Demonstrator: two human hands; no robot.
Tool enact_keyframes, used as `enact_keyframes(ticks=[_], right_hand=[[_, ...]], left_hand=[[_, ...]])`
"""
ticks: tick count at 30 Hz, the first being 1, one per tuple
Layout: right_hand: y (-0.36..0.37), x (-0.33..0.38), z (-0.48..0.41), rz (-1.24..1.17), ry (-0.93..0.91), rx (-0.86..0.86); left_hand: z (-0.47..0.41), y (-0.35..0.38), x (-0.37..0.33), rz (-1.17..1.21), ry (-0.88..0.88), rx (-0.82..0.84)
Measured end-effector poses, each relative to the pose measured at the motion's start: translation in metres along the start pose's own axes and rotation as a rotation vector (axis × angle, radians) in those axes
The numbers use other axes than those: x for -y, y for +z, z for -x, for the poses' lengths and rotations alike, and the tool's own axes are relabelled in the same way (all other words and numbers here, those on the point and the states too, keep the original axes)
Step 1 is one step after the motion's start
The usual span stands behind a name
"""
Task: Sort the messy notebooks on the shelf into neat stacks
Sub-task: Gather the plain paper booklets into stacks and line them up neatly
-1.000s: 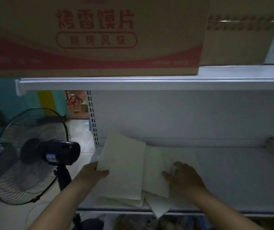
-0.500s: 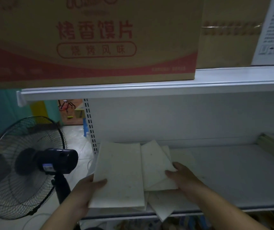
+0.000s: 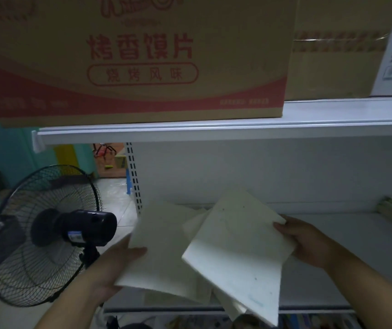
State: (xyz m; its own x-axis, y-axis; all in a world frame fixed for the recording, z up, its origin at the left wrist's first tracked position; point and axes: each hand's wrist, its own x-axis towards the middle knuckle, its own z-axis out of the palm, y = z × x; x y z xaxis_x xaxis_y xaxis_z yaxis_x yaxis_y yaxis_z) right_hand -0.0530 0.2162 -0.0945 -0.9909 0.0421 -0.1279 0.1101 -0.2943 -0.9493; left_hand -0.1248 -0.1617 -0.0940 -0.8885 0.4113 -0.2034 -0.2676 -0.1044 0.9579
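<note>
pale notebooks (image 3: 237, 245) — gripped in left hand (image 3: 112, 269), right hand (image 3: 309, 243).

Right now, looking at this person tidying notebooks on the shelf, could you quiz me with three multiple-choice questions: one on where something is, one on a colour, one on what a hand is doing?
1. Where does the fan stand?
A. Left of the shelf
B. On the upper shelf
C. Behind the big box

2. What colour is the band across the big cardboard box?
A. Blue
B. Red
C. Green

3. What is the right hand doing?
A. Hanging free
B. Pressing flat on the shelf
C. Gripping a tilted notebook

Answers: 1 A, the fan stands beyond the shelf's left end. 2 B, a red band runs under the printed characters. 3 C, the fingers clasp the notebook's right edge.
</note>
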Motion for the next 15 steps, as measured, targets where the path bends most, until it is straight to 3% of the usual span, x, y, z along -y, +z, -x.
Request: enact_keyframes(ticks=[6, 9, 15], right_hand=[[0.044, 0.010, -0.020, 0.466, -0.083, -0.117], [0.049, 0.010, -0.022, 0.519, -0.112, -0.157], [0.033, 0.017, -0.006, 0.443, -0.151, -0.165]], left_hand=[[0.001, 0.049, 0.006, -0.127, -0.096, 0.099], [0.005, 0.054, 0.010, -0.159, -0.099, 0.145], [-0.007, 0.050, 0.011, 0.006, -0.005, 0.177]])
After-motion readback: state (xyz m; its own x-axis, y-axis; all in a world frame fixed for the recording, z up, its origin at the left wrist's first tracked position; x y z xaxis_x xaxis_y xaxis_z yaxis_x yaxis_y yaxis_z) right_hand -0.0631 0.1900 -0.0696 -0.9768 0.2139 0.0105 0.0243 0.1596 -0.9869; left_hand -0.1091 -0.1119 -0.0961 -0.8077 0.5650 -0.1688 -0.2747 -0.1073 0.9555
